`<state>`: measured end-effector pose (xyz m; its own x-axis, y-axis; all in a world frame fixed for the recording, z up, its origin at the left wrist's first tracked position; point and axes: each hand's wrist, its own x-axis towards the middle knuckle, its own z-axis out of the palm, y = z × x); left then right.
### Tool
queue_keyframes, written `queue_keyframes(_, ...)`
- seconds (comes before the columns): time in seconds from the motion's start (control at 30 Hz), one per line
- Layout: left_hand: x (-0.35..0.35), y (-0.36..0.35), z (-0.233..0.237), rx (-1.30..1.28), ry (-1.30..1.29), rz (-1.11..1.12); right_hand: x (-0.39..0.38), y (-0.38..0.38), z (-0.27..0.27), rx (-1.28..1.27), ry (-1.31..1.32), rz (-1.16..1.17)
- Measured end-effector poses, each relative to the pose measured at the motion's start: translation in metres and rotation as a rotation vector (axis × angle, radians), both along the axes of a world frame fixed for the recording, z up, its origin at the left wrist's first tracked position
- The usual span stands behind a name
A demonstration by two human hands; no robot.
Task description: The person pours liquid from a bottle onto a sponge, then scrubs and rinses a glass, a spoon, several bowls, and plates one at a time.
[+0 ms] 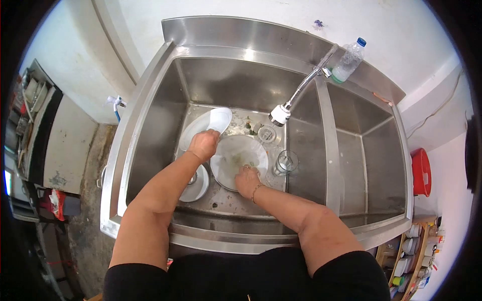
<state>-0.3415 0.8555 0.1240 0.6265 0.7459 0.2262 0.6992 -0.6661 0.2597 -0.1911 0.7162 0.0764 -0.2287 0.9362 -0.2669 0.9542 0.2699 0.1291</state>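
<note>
In the large sink compartment, my left hand [204, 144] is closed at the near edge of a white oval dish [197, 126], which lies tilted toward the back left. My right hand [247, 181] reaches over the near right rim of a round bowl [228, 150] with cloudy liquid in it. Its fingers are curled downward; what they hold, if anything, is hidden. Below my left forearm lies another pale round dish [200, 186], partly covered by the arm. A clear drinking glass [285, 163] rests just right of the bowl.
Green food scraps [249, 125] lie by the drain strainer [267, 134]. The spray faucet [279, 115] hangs over the compartment's right side. A plastic bottle [350, 60] stands on the back ledge. Right of the divider [329, 150] is a second compartment; a red basin [420, 172] is beyond it.
</note>
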Motion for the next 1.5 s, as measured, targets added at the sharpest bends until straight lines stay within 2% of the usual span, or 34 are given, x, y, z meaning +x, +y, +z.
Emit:
queue_keyframes(0.07, -0.005, 0.005, -0.012, 0.008, 0.039, -0.002, -0.002, 0.001, 0.004, -0.095, -0.079, 0.071)
queue_keyframes(0.17, -0.009, 0.010, -0.016, 0.016, 0.094, -0.009, -0.007, -0.001, 0.003, -0.091, -0.058, 0.137)
queue_keyframes(0.27, -0.013, 0.014, -0.022, 0.012, 0.130, -0.003, -0.008, 0.004, -0.001, -0.206, 0.026, 0.064)
queue_keyframes(0.37, -0.014, 0.021, -0.029, 0.020, 0.159, -0.010, -0.007, -0.003, -0.019, -0.090, 0.030, 0.092)
queue_keyframes(0.47, -0.013, 0.023, -0.034, 0.019, 0.183, -0.022, -0.002, -0.005, -0.022, -0.088, 0.128, 0.097)
queue_keyframes(0.67, -0.011, 0.020, -0.035, -0.007, 0.284, -0.012, 0.000, -0.006, -0.017, -0.076, 0.163, 0.076)
queue_keyframes(1.03, -0.007, 0.020, -0.058, -0.097, 0.428, -0.010, -0.011, -0.012, 0.086, -0.267, 0.106, 0.136)
queue_keyframes(1.2, -0.010, 0.019, -0.061, -0.138, 0.566, 0.095, -0.003, -0.004, 0.097, -0.213, 0.147, 0.150)
queue_keyframes(1.3, -0.011, 0.019, -0.062, -0.195, 0.620, 0.159, 0.005, 0.003, 0.122, -0.282, 0.236, 0.176)
queue_keyframes(1.43, -0.018, 0.022, -0.074, -0.149, 0.601, 0.157, 0.011, 0.006, 0.151, -0.361, 0.414, 0.092)
queue_keyframes(1.5, -0.021, 0.024, -0.078, -0.240, 0.586, 0.154, 0.017, 0.009, 0.157, -0.410, 0.481, 0.050)
